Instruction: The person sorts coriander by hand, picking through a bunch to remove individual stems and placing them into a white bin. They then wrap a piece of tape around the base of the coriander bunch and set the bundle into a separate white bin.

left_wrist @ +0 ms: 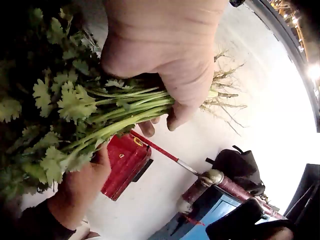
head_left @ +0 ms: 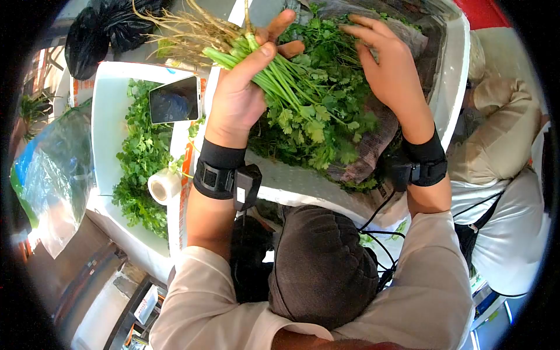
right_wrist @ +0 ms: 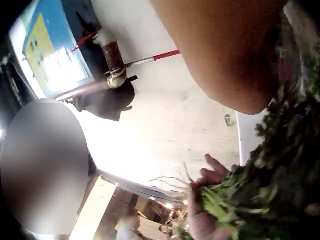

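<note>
A bunch of leafy herb stems (head_left: 286,87) with pale roots (head_left: 198,32) is gripped by the left hand (head_left: 242,96), thumb across the stems, roots pointing up and left. In the left wrist view the left hand (left_wrist: 165,55) lies over the stems (left_wrist: 130,110), with roots beyond it. The right hand (head_left: 391,73) is over the herb pile (head_left: 332,52) in the white box (head_left: 458,76), fingers extended toward the leaves; whether it touches them is unclear. Its fingers are out of sight in the right wrist view, where the left hand (right_wrist: 202,215) holds the bunch.
Left of the box stands another white container (head_left: 108,87) with herbs (head_left: 140,169), a phone (head_left: 175,100) and a white roll (head_left: 165,186) at its edge. A clear plastic bag (head_left: 55,175) and a black bag (head_left: 108,35) lie farther left. Another person (head_left: 501,204) is at right.
</note>
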Available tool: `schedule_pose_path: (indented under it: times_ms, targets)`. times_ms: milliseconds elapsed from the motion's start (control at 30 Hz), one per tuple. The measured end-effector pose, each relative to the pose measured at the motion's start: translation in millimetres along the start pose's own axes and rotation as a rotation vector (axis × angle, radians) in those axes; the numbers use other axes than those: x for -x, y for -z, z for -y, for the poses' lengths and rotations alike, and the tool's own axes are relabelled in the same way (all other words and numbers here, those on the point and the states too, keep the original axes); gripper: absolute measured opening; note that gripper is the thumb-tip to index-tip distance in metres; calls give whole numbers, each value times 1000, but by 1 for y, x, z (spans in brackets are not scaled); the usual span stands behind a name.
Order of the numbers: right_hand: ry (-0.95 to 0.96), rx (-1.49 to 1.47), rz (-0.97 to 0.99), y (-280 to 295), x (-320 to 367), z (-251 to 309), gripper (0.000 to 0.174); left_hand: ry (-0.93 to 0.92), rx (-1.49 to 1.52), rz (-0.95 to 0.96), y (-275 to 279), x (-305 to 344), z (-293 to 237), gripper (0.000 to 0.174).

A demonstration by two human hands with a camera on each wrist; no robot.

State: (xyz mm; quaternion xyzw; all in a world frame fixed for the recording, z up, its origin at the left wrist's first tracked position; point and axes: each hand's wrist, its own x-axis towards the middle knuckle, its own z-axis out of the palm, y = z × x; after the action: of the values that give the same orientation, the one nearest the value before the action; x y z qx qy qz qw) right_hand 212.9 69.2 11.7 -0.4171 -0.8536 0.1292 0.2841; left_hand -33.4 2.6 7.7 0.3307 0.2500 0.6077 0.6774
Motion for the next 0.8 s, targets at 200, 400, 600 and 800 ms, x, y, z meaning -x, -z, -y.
schedule_pose_path:
  times_ms: [200, 400, 600, 800]
  targets:
    - [-36, -472, 183, -2, 3, 45, 51, -39, 25, -62, -10, -2, 11, 16]
    - [-26, -335, 253, -16, 9, 60, 60, 5, 119, -139, -10, -4, 22, 18]
    - [-140, -532, 399, -11, 3, 54, 49, 53, 42, -133, -13, -3, 19, 27]
    - [-17, -470, 398, -12, 2, 56, 51, 114, -159, -187, -22, -1, 8, 31]
